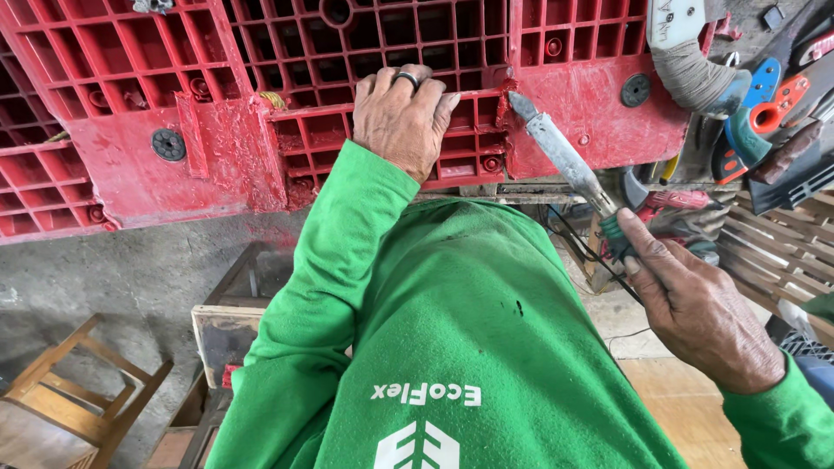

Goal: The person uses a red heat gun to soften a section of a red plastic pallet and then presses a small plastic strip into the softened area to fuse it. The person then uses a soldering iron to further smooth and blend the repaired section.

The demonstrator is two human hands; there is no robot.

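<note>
Crate (261, 104), red plastic grid, lies on the bench edge directly ahead of you. Your left hand (401, 117) presses flat on its lower rim, fingers curled over a rib. Your right hand (695, 304) grips a soldering iron (565, 161), its tip touching the crate's cracked rim. Hand tools (764, 113) lie at right.

Scuffed matt red plastic crate (261, 130); dull grey metal soldering iron (560, 156); green cloth sleeve (347, 243)

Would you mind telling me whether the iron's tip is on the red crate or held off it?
On it: the soldering iron, held in the right hand, has its tip pressed against the red crate at a seam.
</note>
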